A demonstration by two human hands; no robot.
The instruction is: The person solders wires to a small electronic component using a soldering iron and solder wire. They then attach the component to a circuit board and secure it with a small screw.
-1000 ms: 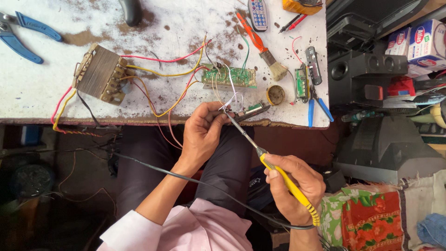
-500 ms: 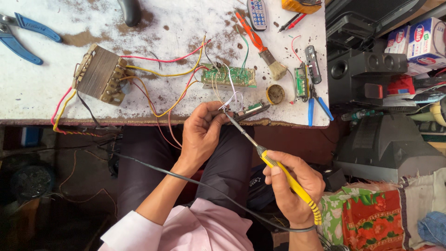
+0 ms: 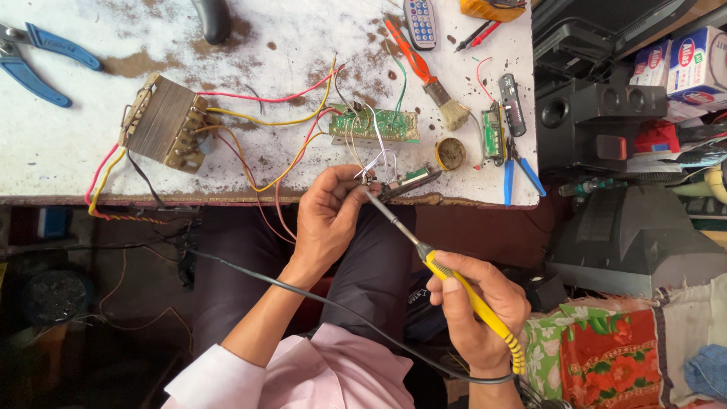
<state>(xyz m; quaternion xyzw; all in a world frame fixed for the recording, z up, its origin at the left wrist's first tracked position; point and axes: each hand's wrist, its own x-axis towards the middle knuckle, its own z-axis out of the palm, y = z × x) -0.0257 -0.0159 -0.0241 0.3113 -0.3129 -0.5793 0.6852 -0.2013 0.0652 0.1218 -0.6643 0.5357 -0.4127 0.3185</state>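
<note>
Soldering iron [image 3: 454, 280], gripped in the right hand [image 3: 477, 314], is slanting up-left, tip apparently touching the small board [image 3: 405, 182] the left hand [image 3: 326, 220] is pinching.

Two blue-handled pliers: one upper left [image 3: 38, 60], one right of centre [image 3: 519, 170]. One transformer [image 3: 163, 123], one soldering iron [image 3: 462, 291], one brush [image 3: 432, 76], one remote [image 3: 420, 21]. Three circuit boards: green centre one [image 3: 375, 126], held one [image 3: 409, 182], one at right [image 3: 494, 135].
</note>
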